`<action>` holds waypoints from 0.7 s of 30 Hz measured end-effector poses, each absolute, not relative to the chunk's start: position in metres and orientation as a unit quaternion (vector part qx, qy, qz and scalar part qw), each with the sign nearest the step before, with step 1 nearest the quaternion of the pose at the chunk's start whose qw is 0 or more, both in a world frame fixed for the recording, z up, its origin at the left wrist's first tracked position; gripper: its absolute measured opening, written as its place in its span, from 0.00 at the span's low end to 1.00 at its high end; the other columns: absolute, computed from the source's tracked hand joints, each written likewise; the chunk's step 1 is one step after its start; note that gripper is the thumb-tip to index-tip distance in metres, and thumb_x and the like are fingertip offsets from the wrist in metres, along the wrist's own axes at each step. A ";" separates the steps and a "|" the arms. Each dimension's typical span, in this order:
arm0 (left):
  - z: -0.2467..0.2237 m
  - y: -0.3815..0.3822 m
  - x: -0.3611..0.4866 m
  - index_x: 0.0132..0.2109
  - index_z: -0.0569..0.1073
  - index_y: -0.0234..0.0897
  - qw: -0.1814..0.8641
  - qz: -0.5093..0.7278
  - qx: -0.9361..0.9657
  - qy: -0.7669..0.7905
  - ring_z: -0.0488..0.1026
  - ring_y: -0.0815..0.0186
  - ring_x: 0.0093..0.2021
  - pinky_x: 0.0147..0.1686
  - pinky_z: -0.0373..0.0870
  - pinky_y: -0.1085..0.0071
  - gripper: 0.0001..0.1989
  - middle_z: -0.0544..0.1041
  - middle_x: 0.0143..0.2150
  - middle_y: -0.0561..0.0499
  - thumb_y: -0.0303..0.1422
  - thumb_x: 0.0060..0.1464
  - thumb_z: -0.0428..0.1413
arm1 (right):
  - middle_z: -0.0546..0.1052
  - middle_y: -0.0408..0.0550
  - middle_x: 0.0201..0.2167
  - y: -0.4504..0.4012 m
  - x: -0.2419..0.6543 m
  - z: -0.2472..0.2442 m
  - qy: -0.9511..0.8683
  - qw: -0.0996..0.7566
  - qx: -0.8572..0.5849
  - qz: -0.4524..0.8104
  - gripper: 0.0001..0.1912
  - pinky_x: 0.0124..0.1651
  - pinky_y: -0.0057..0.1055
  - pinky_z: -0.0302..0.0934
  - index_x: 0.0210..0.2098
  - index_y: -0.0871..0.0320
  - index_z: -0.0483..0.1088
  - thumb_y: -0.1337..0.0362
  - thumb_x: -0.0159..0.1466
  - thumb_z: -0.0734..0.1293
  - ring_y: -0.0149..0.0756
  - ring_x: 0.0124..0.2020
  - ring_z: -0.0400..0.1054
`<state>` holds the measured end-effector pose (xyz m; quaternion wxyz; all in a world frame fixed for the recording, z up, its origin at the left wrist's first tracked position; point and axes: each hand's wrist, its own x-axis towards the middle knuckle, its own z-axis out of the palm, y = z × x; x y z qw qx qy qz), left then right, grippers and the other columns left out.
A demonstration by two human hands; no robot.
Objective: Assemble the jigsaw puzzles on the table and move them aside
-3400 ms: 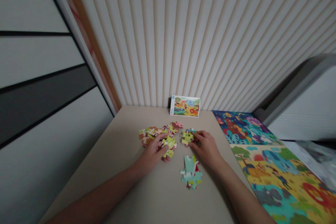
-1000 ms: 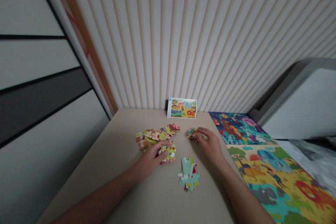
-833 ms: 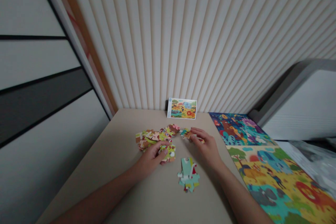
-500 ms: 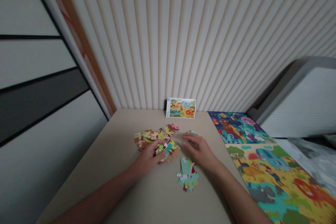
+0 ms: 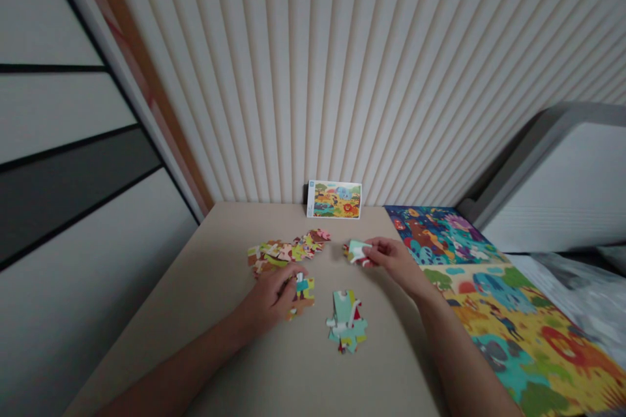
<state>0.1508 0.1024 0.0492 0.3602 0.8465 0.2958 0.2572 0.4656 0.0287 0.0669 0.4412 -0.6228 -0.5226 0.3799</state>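
1. Right hand (image 5: 397, 264) pinches a teal jigsaw piece (image 5: 359, 251) beyond the joined puzzle section (image 5: 346, 322), bare tabletop (image 5: 391, 365) between them.
2. Left hand (image 5: 270, 296), curled, covers pieces (image 5: 302, 296) left of the section; its grip is hidden.

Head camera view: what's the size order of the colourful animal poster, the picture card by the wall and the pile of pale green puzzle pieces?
1. Colourful animal poster, clearly the largest.
2. Picture card and pile of pale green puzzle pieces: these look about alike, and the pile sits nearer the camera, so I can't rank them.
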 end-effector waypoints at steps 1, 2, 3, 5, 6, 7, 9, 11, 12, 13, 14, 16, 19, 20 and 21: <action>0.048 0.103 0.151 0.48 0.75 0.37 0.349 0.258 0.854 0.289 0.74 0.62 0.37 0.41 0.68 0.68 0.15 0.79 0.38 0.49 0.36 0.65 0.47 | 0.81 0.49 0.32 0.026 0.461 0.070 -0.540 0.415 -0.586 0.439 0.23 0.35 0.31 0.65 0.43 0.60 0.78 0.46 0.62 0.70 0.37 0.30 0.73; 0.047 0.104 0.151 0.47 0.75 0.37 0.339 0.260 0.858 0.284 0.74 0.62 0.37 0.41 0.68 0.68 0.14 0.79 0.37 0.49 0.36 0.65 0.47 | 0.81 0.48 0.32 0.023 0.456 0.071 -0.560 0.382 -0.558 0.478 0.23 0.34 0.30 0.65 0.43 0.60 0.79 0.46 0.61 0.71 0.36 0.30 0.72; 0.046 0.105 0.151 0.46 0.75 0.37 0.333 0.262 0.861 0.282 0.74 0.62 0.37 0.41 0.67 0.69 0.14 0.79 0.37 0.49 0.36 0.66 0.46 | 0.81 0.47 0.31 0.022 0.452 0.070 -0.581 0.354 -0.544 0.490 0.23 0.33 0.30 0.64 0.43 0.59 0.79 0.46 0.60 0.72 0.35 0.29 0.71; 0.042 0.106 0.153 0.46 0.74 0.37 0.325 0.260 0.865 0.281 0.75 0.63 0.37 0.40 0.67 0.69 0.14 0.79 0.37 0.49 0.36 0.67 0.46 | 0.80 0.46 0.31 0.022 0.448 0.066 -0.612 0.338 -0.574 0.425 0.21 0.31 0.29 0.62 0.41 0.59 0.80 0.47 0.62 0.71 0.35 0.29 0.70; 0.041 0.106 0.153 0.45 0.74 0.37 0.323 0.257 0.867 0.280 0.75 0.63 0.37 0.40 0.67 0.69 0.14 0.79 0.37 0.50 0.36 0.68 0.45 | 0.80 0.47 0.31 0.024 0.448 0.062 -0.617 0.345 -0.614 0.352 0.21 0.32 0.29 0.62 0.41 0.58 0.81 0.47 0.63 0.69 0.36 0.30 0.70; 0.039 0.106 0.154 0.45 0.74 0.37 0.324 0.253 0.868 0.280 0.75 0.64 0.37 0.41 0.67 0.70 0.14 0.79 0.37 0.50 0.37 0.68 0.45 | 0.80 0.49 0.32 0.027 0.450 0.058 -0.613 0.349 -0.658 0.264 0.21 0.34 0.30 0.62 0.41 0.58 0.81 0.47 0.65 0.68 0.37 0.32 0.70; 0.038 0.105 0.155 0.44 0.74 0.38 0.328 0.245 0.868 0.281 0.75 0.64 0.38 0.42 0.67 0.70 0.14 0.79 0.37 0.50 0.38 0.69 0.45 | 0.80 0.54 0.36 0.033 0.456 0.049 -0.593 0.330 -0.725 0.114 0.21 0.40 0.33 0.63 0.44 0.58 0.81 0.49 0.66 0.66 0.41 0.37 0.71; 0.037 0.105 0.156 0.44 0.74 0.38 0.334 0.245 0.866 0.281 0.76 0.63 0.39 0.43 0.67 0.69 0.14 0.80 0.39 0.50 0.38 0.69 0.46 | 0.79 0.57 0.40 0.036 0.464 0.042 -0.589 0.290 -0.753 0.050 0.20 0.45 0.35 0.63 0.45 0.59 0.80 0.49 0.65 0.67 0.44 0.40 0.72; 0.036 0.105 0.157 0.44 0.74 0.39 0.335 0.247 0.864 0.282 0.76 0.63 0.40 0.44 0.67 0.69 0.14 0.80 0.39 0.50 0.39 0.69 0.46 | 0.78 0.58 0.40 0.038 0.466 0.039 -0.592 0.275 -0.756 0.045 0.20 0.47 0.36 0.62 0.44 0.59 0.80 0.50 0.64 0.68 0.44 0.41 0.72; 0.036 0.105 0.157 0.44 0.74 0.39 0.335 0.249 0.863 0.283 0.76 0.63 0.40 0.44 0.67 0.69 0.14 0.80 0.39 0.50 0.39 0.69 0.46 | 0.78 0.58 0.41 0.038 0.468 0.036 -0.594 0.269 -0.757 0.047 0.19 0.47 0.36 0.62 0.43 0.59 0.80 0.50 0.63 0.69 0.44 0.41 0.72; 0.035 0.105 0.157 0.44 0.74 0.39 0.334 0.250 0.863 0.285 0.76 0.63 0.40 0.43 0.67 0.69 0.14 0.80 0.39 0.50 0.39 0.69 0.46 | 0.78 0.57 0.41 0.039 0.470 0.034 -0.593 0.273 -0.756 0.050 0.18 0.48 0.36 0.62 0.43 0.58 0.80 0.51 0.62 0.71 0.44 0.42 0.72; 0.034 0.106 0.157 0.46 0.73 0.39 0.331 0.248 0.863 0.291 0.76 0.63 0.40 0.44 0.67 0.69 0.14 0.80 0.39 0.50 0.39 0.69 0.45 | 0.79 0.55 0.40 0.040 0.469 0.033 -0.572 0.312 -0.756 0.066 0.18 0.45 0.35 0.63 0.43 0.58 0.78 0.53 0.59 0.73 0.43 0.40 0.72; 0.033 0.106 0.157 0.47 0.73 0.39 0.329 0.243 0.864 0.294 0.76 0.62 0.42 0.45 0.67 0.68 0.15 0.80 0.41 0.50 0.40 0.70 0.44 | 0.79 0.49 0.31 0.039 0.464 0.042 -0.527 0.414 -0.723 0.169 0.16 0.35 0.32 0.61 0.40 0.59 0.75 0.52 0.61 0.71 0.38 0.31 0.70; 0.033 0.106 0.158 0.47 0.73 0.40 0.329 0.244 0.864 0.294 0.76 0.62 0.43 0.46 0.67 0.68 0.15 0.80 0.41 0.50 0.40 0.70 0.44 | 0.77 0.46 0.27 0.038 0.462 0.047 -0.517 0.441 -0.698 0.225 0.17 0.32 0.30 0.60 0.38 0.59 0.75 0.51 0.62 0.70 0.36 0.27 0.68; 0.033 0.106 0.158 0.46 0.73 0.40 0.329 0.245 0.864 0.293 0.77 0.62 0.43 0.46 0.67 0.68 0.15 0.80 0.41 0.50 0.40 0.70 0.44 | 0.76 0.44 0.25 0.036 0.459 0.053 -0.512 0.457 -0.669 0.287 0.18 0.29 0.29 0.58 0.37 0.59 0.74 0.49 0.62 0.70 0.34 0.25 0.66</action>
